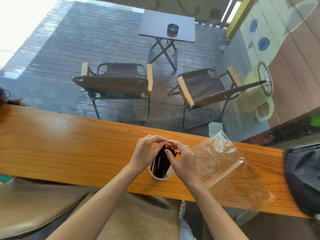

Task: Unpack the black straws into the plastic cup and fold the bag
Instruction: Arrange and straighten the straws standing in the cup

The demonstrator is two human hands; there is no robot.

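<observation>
A bundle of black straws [161, 163] stands in a clear plastic cup [161, 176] on the wooden counter [69, 149]. My left hand [147, 151] and my right hand [181, 160] cup the tops of the straws from either side, fingertips touching the bundle's upper ends. The clear plastic bag [225, 168] lies flat and crumpled on the counter just right of my right hand, touched by neither hand. The cup's lower part is hidden behind my hands and wrists.
A dark fabric bag [303, 177] sits on the counter's right end. Beyond the glass are two folding chairs [117, 82] and a small table [166, 26] on a deck. Brown stool seats [43, 205] lie below the counter's near edge.
</observation>
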